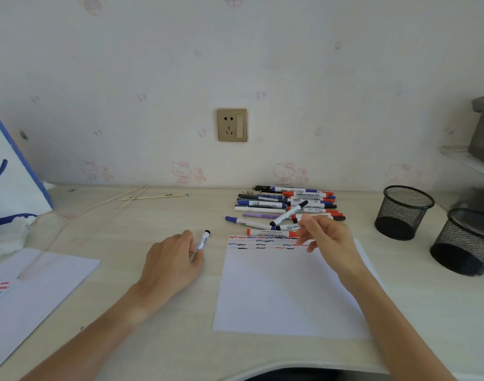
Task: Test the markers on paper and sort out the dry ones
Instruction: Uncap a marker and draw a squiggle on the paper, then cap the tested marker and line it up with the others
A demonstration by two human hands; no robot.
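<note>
A white sheet of paper [287, 292] lies on the desk with rows of red, blue and black squiggles along its top edge. Behind it sits a pile of markers [287, 202] with blue, red and black caps. My left hand [172, 265] rests on the desk left of the paper and grips a white marker with a black cap [203, 239], its capped end pointing away from me. My right hand [326, 237] hovers over the paper's top right part and pinches another black-capped white marker [289, 213], held tilted above the pile.
Two black mesh pen cups [403, 213] [463, 243] stand at the right. Another scribbled sheet [37, 281] lies at the left, beside a blue-and-white bag [7, 188]. A thin cord and a stick [153, 197] lie near the wall. A wall socket [232, 125] is above the desk.
</note>
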